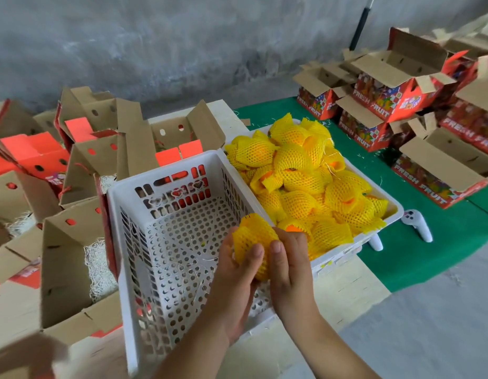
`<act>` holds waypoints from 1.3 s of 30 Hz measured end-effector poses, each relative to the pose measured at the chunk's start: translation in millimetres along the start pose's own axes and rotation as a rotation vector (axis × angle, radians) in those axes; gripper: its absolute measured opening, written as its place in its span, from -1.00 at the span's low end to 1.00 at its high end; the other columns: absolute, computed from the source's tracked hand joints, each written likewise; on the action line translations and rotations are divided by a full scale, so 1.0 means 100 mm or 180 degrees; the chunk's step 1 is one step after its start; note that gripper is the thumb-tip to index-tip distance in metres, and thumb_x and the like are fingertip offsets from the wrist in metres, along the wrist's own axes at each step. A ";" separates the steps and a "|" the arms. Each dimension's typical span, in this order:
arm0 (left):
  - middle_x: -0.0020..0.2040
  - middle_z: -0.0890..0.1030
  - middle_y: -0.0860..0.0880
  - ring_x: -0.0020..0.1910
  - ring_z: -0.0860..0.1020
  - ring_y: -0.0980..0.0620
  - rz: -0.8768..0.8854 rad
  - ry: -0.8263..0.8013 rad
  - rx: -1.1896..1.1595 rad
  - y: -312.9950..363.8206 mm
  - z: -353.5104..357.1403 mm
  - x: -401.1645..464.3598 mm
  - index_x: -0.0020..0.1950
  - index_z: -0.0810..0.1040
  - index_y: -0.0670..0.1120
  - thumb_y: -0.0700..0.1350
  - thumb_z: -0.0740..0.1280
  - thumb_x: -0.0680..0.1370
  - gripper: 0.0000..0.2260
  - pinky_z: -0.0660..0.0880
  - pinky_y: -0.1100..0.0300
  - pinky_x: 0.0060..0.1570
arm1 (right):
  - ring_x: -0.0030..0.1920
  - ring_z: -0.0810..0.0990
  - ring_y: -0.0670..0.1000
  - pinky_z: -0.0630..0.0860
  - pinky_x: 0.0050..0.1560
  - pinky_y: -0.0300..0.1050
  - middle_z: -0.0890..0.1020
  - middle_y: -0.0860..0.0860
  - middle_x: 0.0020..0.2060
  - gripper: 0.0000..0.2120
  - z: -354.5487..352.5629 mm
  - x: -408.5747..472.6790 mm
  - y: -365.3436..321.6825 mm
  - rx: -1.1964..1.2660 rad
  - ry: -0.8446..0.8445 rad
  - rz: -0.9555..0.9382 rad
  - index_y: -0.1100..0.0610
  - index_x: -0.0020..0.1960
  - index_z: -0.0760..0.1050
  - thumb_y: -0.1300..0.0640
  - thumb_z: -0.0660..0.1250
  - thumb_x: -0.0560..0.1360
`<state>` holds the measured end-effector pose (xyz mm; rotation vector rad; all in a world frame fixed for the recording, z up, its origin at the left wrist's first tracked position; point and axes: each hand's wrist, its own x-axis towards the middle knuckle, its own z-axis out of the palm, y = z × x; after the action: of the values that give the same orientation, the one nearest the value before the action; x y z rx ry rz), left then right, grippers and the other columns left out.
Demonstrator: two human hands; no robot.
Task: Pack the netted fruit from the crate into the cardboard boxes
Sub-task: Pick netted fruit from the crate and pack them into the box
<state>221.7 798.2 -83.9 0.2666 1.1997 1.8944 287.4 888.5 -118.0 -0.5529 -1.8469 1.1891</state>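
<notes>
**One netted fruit in both hands, above the empty crate, not yet boxed**

Layout, big to small. Table [355, 285] carries two white crates side by side. Full crate [396, 212] at 2 o'clock from the hands, heaped with fruit in yellow nets [305, 173]. Empty crate [166, 242] at centre, only stray straw on its floor. Open cardboard boxes [70, 272] along 9 to 11 o'clock, nearest one lined with pale shredded straw. A stack of red printed boxes [387, 99] sits well apart at 1 o'clock on the green cloth [428, 255]. Two white controllers [418, 222] lie on that cloth just beside the full crate.

Step in hand (judgement): carry phase. One fruit [253, 242] is out of the heap and held over the empty crate's right-hand rim.

Hands: together, both clamped on the one fruit. Left hand [237, 272] cups it from below and left, thumb laid over the net. Right hand [289, 258] grips the right side, thumb upright against the net. Forearms come in from 6 o'clock.

Next move (judgement): swing the fruit toward 9 o'clock, across the empty crate, and lower it onto the straw of the nearest open box. The upright flaps call for a clean drop between them.
</notes>
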 end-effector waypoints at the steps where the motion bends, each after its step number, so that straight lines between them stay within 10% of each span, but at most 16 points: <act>1: 0.35 0.54 -0.33 0.38 0.53 -0.29 0.0003 0.0097 0.0000 -0.03 0.02 -0.01 0.53 0.32 -0.16 0.22 0.55 0.42 -0.16 0.36 -0.38 0.43 | 0.03 0.58 0.00 0.46 0.00 -0.14 0.53 -0.05 -0.01 -0.74 0.01 0.00 -0.03 0.0058 -0.0034 0.0132 -0.18 0.18 0.53 -0.24 0.13 0.68; 8: 0.31 0.62 -0.20 0.24 0.62 -0.16 -0.0447 0.0746 -0.1075 -0.02 0.00 0.01 0.46 0.49 -0.01 0.32 0.49 0.42 -0.29 0.58 -0.05 0.15 | 0.00 0.57 -0.02 0.45 0.01 -0.12 0.62 -0.02 -0.04 -0.77 -0.48 0.66 0.23 -0.1346 -0.0094 -0.0230 0.03 0.11 0.60 -0.07 0.26 0.64; 13: 0.37 0.53 -0.21 0.28 0.56 -0.23 -0.0550 0.1095 -0.1235 -0.04 -0.05 0.02 0.46 0.44 0.01 0.10 0.48 0.41 -0.36 0.66 0.01 -0.14 | 0.43 0.33 0.37 0.30 0.41 0.30 0.32 0.25 0.45 -0.41 -1.04 1.54 0.75 -0.3415 -0.0676 0.1617 0.00 0.52 0.23 -0.14 0.32 0.58; 17: 0.34 0.52 -0.24 0.18 0.60 -0.24 -0.0628 0.1257 -0.0992 -0.08 -0.19 0.01 0.41 0.48 -0.01 0.24 0.48 0.37 -0.33 0.64 0.06 -0.23 | 0.29 0.43 0.37 0.32 0.36 0.34 0.37 0.24 0.29 -0.48 -0.92 1.50 0.87 -0.3433 -0.0331 0.1394 0.11 0.27 0.25 -0.04 0.43 0.47; 24: 0.18 0.59 -0.26 -0.24 0.65 -0.10 -0.0564 0.1214 -0.0609 -0.04 -0.45 -0.12 0.25 0.58 0.13 0.41 0.44 0.31 -0.40 0.55 0.16 -0.43 | 0.36 0.40 0.21 0.03 0.49 0.26 0.36 0.15 0.30 -0.44 -0.96 1.27 0.79 -0.3082 0.0001 0.1004 -0.02 0.42 0.39 -0.06 0.42 0.46; 29: 0.08 0.54 -0.23 -0.27 0.56 -0.05 -0.0631 0.1177 -0.0624 -0.05 -0.58 -0.14 0.33 0.53 0.12 0.40 0.39 0.43 -0.42 0.54 0.16 -0.39 | 0.15 0.50 0.30 0.40 0.22 0.22 0.44 0.18 0.11 -0.69 -0.97 1.44 0.74 -0.2842 -0.0083 0.0917 0.09 0.08 0.48 -0.14 0.32 0.55; 32: 0.05 0.55 -0.22 -0.34 0.58 0.00 -0.0664 0.1302 -0.0366 -0.13 -0.63 -0.15 0.43 0.47 0.13 0.42 0.35 0.44 -0.36 0.47 0.17 -0.42 | 0.16 0.50 0.36 0.48 0.18 0.24 0.41 0.24 0.22 -0.41 -0.92 1.40 0.84 -0.3035 -0.0174 0.1053 0.15 0.31 0.36 -0.13 0.48 0.47; 39: 0.16 0.59 -0.26 -0.34 0.65 0.01 -0.0715 0.1372 -0.0473 -0.17 -0.75 -0.22 0.49 0.43 0.14 0.40 0.37 0.42 -0.31 0.52 0.18 -0.42 | 0.29 0.47 0.20 0.14 0.41 0.31 0.48 0.09 0.24 -0.47 -0.80 1.20 0.87 -0.2973 -0.0193 0.0801 -0.09 0.28 0.37 -0.10 0.48 0.39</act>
<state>201.0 736.9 -131.0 -0.3616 1.2934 1.8807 282.7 1056.2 -131.0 -1.2920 -2.3862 0.4115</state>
